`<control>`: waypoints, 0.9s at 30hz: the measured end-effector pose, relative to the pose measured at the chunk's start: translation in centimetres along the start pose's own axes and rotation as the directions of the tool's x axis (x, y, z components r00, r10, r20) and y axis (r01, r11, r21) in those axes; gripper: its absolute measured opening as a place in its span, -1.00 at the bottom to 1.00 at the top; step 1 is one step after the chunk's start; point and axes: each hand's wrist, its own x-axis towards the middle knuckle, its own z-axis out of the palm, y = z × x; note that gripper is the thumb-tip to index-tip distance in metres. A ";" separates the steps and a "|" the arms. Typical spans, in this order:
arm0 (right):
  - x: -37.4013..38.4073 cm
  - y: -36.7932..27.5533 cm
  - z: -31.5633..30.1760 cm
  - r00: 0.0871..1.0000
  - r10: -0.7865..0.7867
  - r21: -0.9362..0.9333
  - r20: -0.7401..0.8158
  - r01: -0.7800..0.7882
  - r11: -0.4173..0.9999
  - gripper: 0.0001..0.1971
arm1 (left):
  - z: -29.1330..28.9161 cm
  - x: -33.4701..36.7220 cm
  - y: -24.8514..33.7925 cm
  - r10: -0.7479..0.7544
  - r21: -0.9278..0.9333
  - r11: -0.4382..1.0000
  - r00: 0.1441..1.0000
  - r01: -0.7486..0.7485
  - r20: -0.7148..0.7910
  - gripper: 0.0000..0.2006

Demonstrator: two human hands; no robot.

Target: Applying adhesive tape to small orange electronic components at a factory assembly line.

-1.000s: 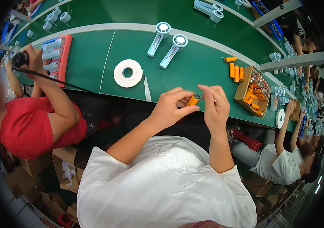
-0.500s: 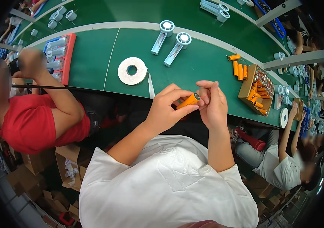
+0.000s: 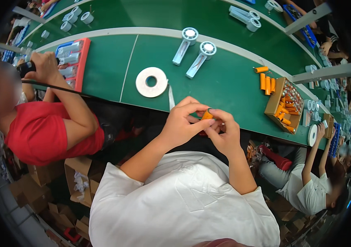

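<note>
An orange cylindrical battery point(image 3: 207, 115) is held in front of my chest, just off the near edge of the green table. My left hand point(image 3: 179, 125) grips its body between thumb and fingers. At the battery's dark end, my right hand point(image 3: 228, 133) has thumb and fingertips closed in a pinch; the fingers hide much of the battery. Beyond my left hand lies a roll of white tape point(image 3: 152, 82), its loose end hanging over the table edge. Two light-blue handheld fans point(image 3: 181, 46) point(image 3: 201, 59) with open handles lie farther back.
To the right, a cardboard box point(image 3: 275, 96) holds orange batteries, with several more point(image 3: 267, 85) beside it. A red tray point(image 3: 83, 66) of pale-blue parts stands at left, near a co-worker in a red shirt point(image 3: 54, 133). Another co-worker in white point(image 3: 309, 191) sits at right.
My right hand's fingers have come down and closed at the battery's end, where they were raised and apart beside it. The whole view has shifted slightly.
</note>
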 end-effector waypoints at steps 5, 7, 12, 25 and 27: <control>-0.1 4.9 -0.3 0.983 0.141 0.319 -0.120 -0.096 0.943 -0.46 | -6.7 1.5 -1.0 0.254 0.659 0.737 0.965 -0.153 -0.060 -0.47; 0.2 6.3 -0.8 0.970 0.190 0.513 -0.155 -0.086 0.854 -0.44 | -11.1 1.4 -2.6 0.276 0.996 0.091 0.960 0.024 -0.048 -0.49; 3.0 5.8 -0.9 0.947 0.302 0.611 0.108 -0.303 0.732 -0.43 | -15.7 1.0 -3.5 0.214 0.989 0.100 0.973 -0.111 0.087 -0.56; 7.7 3.6 3.3 0.945 0.126 0.609 0.303 -0.293 0.737 -0.44 | -10.0 -0.5 -2.3 0.454 0.821 0.547 0.882 -0.165 -0.125 -0.56; 6.0 3.3 3.8 0.958 0.116 0.636 0.262 -0.262 0.726 -0.43 | -9.5 -0.2 -3.2 0.441 0.767 0.634 0.861 -0.100 -0.252 -0.56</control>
